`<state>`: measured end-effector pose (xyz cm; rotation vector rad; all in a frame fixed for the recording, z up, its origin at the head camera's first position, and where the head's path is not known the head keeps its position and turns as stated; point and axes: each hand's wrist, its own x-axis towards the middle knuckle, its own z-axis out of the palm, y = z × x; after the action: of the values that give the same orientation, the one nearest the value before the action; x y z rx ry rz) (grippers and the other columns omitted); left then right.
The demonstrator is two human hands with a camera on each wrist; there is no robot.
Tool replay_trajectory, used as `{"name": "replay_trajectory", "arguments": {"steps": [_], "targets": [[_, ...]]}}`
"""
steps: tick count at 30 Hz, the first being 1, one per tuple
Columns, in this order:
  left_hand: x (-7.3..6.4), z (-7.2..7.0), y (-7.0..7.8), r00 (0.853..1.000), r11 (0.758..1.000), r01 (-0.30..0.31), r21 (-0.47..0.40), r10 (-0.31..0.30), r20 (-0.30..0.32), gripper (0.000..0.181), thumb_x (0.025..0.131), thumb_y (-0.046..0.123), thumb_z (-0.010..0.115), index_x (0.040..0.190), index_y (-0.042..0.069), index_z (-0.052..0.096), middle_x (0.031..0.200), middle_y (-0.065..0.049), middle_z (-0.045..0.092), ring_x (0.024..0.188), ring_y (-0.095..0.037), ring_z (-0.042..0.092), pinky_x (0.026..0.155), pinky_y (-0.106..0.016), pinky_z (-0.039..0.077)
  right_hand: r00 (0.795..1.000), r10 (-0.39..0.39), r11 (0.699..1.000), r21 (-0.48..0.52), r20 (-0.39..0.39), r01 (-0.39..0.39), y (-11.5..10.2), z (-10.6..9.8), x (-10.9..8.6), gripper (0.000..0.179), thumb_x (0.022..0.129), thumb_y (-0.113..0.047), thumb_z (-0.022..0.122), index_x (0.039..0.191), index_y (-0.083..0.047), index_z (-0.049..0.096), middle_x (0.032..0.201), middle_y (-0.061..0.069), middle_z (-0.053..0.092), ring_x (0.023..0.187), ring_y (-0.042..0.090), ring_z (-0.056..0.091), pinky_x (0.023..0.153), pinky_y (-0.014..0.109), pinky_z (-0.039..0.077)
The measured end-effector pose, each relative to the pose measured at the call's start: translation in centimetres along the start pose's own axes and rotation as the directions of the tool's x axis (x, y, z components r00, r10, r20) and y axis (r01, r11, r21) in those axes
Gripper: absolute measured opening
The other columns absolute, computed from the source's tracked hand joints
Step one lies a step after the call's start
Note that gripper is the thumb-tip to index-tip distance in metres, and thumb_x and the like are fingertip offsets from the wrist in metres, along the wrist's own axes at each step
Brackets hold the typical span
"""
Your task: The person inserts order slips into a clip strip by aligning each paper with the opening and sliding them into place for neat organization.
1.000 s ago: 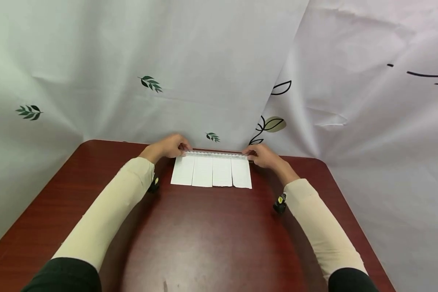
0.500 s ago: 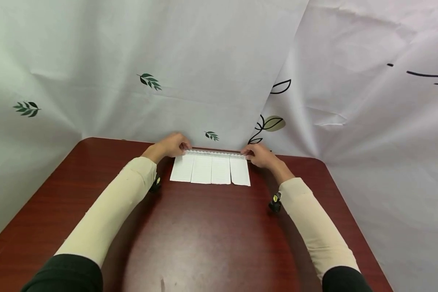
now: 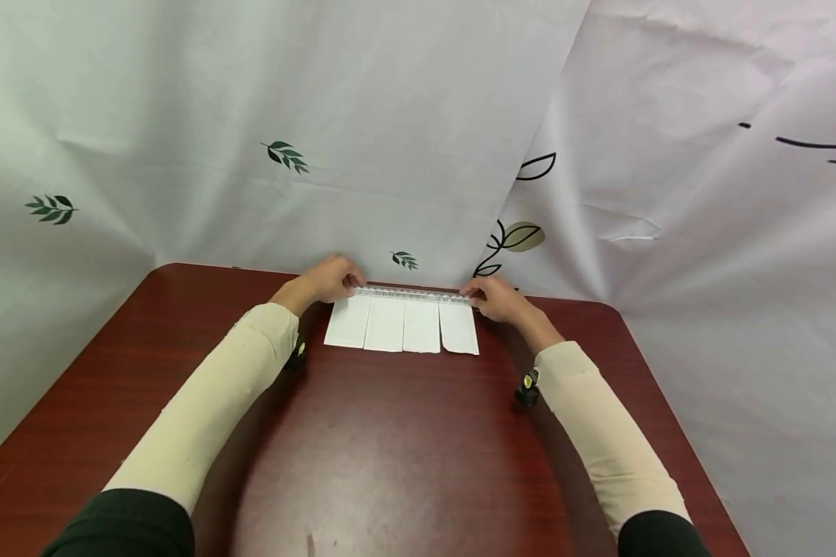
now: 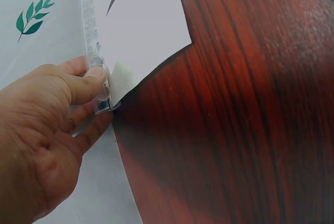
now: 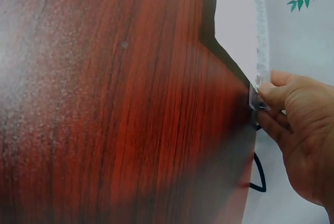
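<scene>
A clear, ruler-like plastic strip runs along the far edge of the table, with several white paper slips side by side at its near side. My left hand pinches the strip's left end between thumb and fingers. At the opposite end, my right hand grips it the same way. In the left wrist view, the thumb lies on top of the clear strip beside a paper corner. The right wrist view shows the strip's end between thumb and fingers; the fingertips below are partly hidden.
The dark red wood-grain table stretches toward me. A white cloth with leaf prints hangs right behind the table's far edge. Small black wrist devices sit under both forearms.
Over the last second the slips have shifted slightly toward the far edge, and a thin gap shows beside the rightmost one. My right forearm has moved slightly left. Both hands keep their hold.
</scene>
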<state>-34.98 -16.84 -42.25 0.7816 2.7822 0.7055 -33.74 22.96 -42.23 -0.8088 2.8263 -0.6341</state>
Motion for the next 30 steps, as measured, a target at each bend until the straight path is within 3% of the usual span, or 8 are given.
{"name": "replay_trajectory", "arguments": {"steps": [23,27,30], "targets": [[-0.6,0.1,-0.4,0.999,1.000,-0.028,0.002,0.028,-0.025,0.028,0.104,-0.008,0.066,0.128,-0.006,0.080,0.126,-0.026,0.078,0.117,-0.041,0.074,0.104,-0.054,0.062,1.000,-0.014,1.000,0.002,-0.028,0.014,-0.1,0.5,0.1,0.030,0.112,-0.002,0.061,0.138,0.005,0.073,0.136,0.025,0.076,0.130,0.043,0.072,0.112,0.057,0.058],[-1.2,0.1,-0.6,0.996,0.997,-0.071,0.025,0.072,-0.047,0.032,0.105,-0.005,0.066,0.135,-0.008,0.076,0.134,-0.029,0.075,0.124,-0.046,0.070,0.110,-0.059,0.058,0.999,-0.003,1.000,0.018,-0.046,0.004,0.2,0.6,-0.2,0.035,0.112,-0.008,0.063,0.143,0.006,0.071,0.143,0.027,0.073,0.136,0.045,0.067,0.118,0.060,0.053],[-1.8,0.4,-1.3,0.988,0.990,-0.134,0.052,0.137,-0.074,0.039,0.106,0.004,0.067,0.143,-0.007,0.071,0.143,-0.031,0.070,0.134,-0.052,0.064,0.116,-0.066,0.051,0.997,0.009,1.000,0.010,-0.072,-0.008,0.8,0.4,-1.1,0.045,0.113,-0.026,0.065,0.146,0.004,0.070,0.148,0.028,0.070,0.143,0.048,0.062,0.123,0.063,0.048]]}}
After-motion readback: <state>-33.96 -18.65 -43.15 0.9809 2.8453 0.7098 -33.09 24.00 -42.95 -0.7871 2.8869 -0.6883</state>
